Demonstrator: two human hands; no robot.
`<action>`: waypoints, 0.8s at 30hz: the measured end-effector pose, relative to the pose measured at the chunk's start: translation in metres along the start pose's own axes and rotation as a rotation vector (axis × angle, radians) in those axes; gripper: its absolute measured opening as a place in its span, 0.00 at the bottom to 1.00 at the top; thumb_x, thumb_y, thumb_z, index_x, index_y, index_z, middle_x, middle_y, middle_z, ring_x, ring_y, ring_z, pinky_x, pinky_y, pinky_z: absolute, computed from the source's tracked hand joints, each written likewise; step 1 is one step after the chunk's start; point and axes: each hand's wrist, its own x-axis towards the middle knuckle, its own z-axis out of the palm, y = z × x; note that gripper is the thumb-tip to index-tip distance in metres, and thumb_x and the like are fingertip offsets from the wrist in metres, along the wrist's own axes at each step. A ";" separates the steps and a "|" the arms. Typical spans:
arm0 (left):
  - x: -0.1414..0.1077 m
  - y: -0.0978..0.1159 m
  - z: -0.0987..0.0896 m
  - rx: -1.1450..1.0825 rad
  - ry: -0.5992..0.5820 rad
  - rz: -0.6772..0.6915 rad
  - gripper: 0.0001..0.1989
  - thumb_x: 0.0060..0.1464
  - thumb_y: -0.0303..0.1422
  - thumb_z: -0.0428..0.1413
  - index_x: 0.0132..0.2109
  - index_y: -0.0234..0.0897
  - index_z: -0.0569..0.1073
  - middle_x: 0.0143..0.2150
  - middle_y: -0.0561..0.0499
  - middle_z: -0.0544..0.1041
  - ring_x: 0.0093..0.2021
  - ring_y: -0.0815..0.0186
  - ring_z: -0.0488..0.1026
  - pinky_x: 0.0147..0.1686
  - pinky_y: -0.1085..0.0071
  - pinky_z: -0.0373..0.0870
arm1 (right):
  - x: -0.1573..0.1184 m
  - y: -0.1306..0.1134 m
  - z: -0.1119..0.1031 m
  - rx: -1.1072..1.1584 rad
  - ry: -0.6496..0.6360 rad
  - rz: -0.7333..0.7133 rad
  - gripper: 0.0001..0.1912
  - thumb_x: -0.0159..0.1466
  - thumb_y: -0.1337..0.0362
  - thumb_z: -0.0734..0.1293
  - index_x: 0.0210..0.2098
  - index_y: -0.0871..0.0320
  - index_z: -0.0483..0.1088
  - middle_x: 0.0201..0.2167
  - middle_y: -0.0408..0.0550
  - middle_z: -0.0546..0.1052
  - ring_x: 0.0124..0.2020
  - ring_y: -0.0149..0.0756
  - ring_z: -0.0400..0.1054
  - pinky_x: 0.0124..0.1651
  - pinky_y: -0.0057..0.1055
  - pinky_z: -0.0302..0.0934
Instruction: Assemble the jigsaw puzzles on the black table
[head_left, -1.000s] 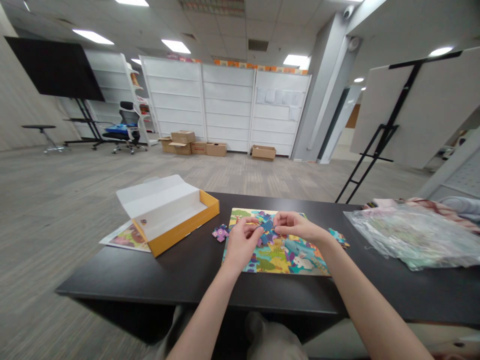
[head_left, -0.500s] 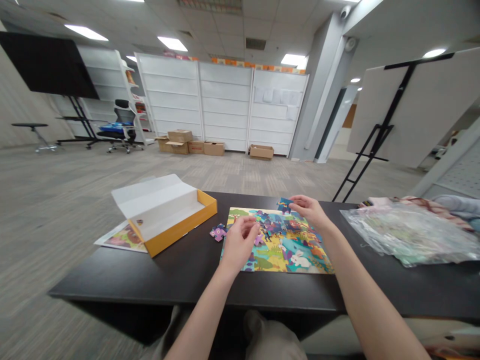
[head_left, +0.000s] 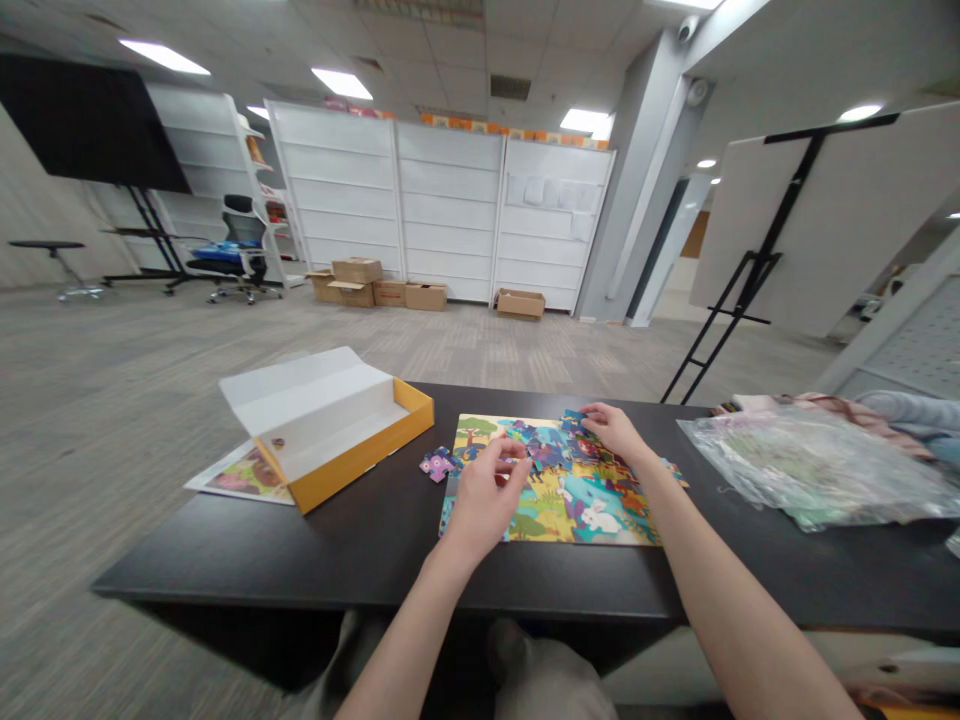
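A colourful animal jigsaw puzzle (head_left: pixel 555 515) lies on the dark table, much of it joined, with loose pieces on top. My right hand (head_left: pixel 615 430) pinches a blue puzzle piece (head_left: pixel 573 419) at the puzzle's far edge, low over the board. Over the left part of the puzzle hovers my left hand (head_left: pixel 487 495). Its fingers are curved and the thumb stands apart from them, with nothing visible between. Beyond the puzzle's left edge lies a purple puzzle piece (head_left: pixel 437 464) with a pink pattern, beside that hand.
An opened yellow box (head_left: pixel 367 440) with a white inside stands on the table's left, partly over a picture sheet (head_left: pixel 244 473). Clear plastic bags (head_left: pixel 817 465) and folded cloth (head_left: pixel 885 420) lie on the right. Behind the table stands an easel board (head_left: pixel 795 230).
My right hand has lowered the blue piece slightly toward the puzzle's far edge. My left hand has shifted a little right, its thumb and fingers spreading.
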 end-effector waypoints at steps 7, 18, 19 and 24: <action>-0.009 -0.009 -0.007 0.216 -0.062 0.096 0.07 0.62 0.35 0.54 0.45 0.40 0.73 0.42 0.49 0.80 0.39 0.63 0.79 0.39 0.69 0.74 | 0.001 0.000 0.002 -0.116 0.007 -0.055 0.12 0.60 0.67 0.67 0.43 0.57 0.78 0.37 0.51 0.82 0.35 0.38 0.76 0.44 0.34 0.69; -0.013 -0.012 -0.012 0.346 -0.131 0.179 0.07 0.64 0.33 0.51 0.45 0.40 0.74 0.44 0.49 0.78 0.42 0.64 0.76 0.42 0.69 0.73 | -0.008 -0.010 -0.004 -0.239 -0.173 -0.179 0.16 0.63 0.66 0.65 0.47 0.56 0.79 0.38 0.49 0.82 0.32 0.36 0.75 0.40 0.30 0.68; -0.013 -0.012 -0.012 0.348 -0.138 0.181 0.07 0.64 0.33 0.51 0.45 0.40 0.74 0.44 0.49 0.78 0.42 0.64 0.76 0.42 0.69 0.73 | -0.009 -0.010 -0.005 -0.246 -0.175 -0.178 0.16 0.63 0.66 0.64 0.47 0.56 0.79 0.39 0.49 0.82 0.32 0.36 0.74 0.40 0.30 0.68; -0.013 -0.011 -0.011 0.359 -0.158 0.183 0.06 0.63 0.32 0.52 0.45 0.41 0.73 0.44 0.49 0.77 0.42 0.64 0.75 0.42 0.69 0.72 | -0.010 -0.011 -0.003 -0.307 -0.137 -0.182 0.15 0.62 0.66 0.66 0.46 0.56 0.79 0.39 0.49 0.82 0.33 0.36 0.74 0.40 0.30 0.67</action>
